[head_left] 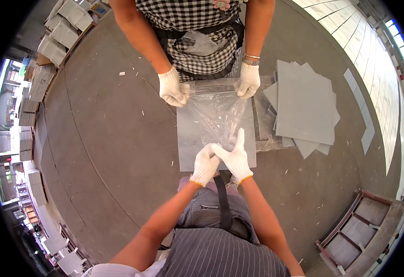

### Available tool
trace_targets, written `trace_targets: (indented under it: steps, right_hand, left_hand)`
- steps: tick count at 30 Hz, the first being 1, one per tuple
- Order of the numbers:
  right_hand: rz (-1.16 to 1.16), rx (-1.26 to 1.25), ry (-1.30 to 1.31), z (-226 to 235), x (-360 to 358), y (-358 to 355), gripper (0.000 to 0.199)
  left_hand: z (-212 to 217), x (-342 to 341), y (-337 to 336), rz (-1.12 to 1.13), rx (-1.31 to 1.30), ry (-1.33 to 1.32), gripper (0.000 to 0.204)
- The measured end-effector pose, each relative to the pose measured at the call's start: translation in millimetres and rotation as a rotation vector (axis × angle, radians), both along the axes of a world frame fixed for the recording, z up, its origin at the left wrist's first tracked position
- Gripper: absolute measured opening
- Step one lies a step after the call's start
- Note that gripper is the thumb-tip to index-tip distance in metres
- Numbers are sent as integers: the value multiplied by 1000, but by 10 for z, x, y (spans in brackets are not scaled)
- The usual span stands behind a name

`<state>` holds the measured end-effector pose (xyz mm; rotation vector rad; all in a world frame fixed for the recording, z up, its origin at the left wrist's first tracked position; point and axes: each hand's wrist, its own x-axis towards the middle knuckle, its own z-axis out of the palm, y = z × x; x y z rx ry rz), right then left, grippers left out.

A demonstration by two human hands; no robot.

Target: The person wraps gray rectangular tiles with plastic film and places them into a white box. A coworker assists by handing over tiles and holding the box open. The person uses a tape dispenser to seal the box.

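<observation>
Underfoot, a wide grey concrete floor (109,138) fills the view, seen from above between two people who face each other. To the right lies a loose stack of grey square tiles (303,104), fanned out and well apart from the hands. Stacks of pale boxes (38,83) line the far left edge, and a reddish wooden pallet frame (361,226) sits at the lower right; none of these stands between the workers.

Between the two people one grey tile (190,138) lies flat on the floor. A clear plastic bag (215,113) is stretched over it. The co-worker opposite, in a checked apron, pinches the bag's far edge with two white-gloved hands (173,87).

The person's left hand (205,164) and right hand (233,157), both in white knit gloves, meet at the tile's near edge. The left hand is closed on the bag's near end; the right hand touches it too, with one finger raised, and its grip cannot be told for certain.

Judging by this, the bag is held open but the tile is not yet inside; bagging looks barely begun.
</observation>
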<state>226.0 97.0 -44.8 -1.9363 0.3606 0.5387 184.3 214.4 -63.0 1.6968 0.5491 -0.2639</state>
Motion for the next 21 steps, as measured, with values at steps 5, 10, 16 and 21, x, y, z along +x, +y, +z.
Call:
trace_targets:
  steps: [5,10,16,21]
  right_hand:
    - [-253,149,-134,-769,-45,-244,36]
    - [-599,329,-12,-774,-74,-660,22]
    - [-638,161,25,-1036,-232,-817,26]
    - [-590,18,-28,-1298,-335,-1008,30]
  left_hand:
    - [-82,-119,139,68,-107,72,22]
    - [-344,-325,530,303,-209,103,19]
    - [-600,-363,646,470,-248,235,19]
    - [-747,-321,727,317,254,220,26]
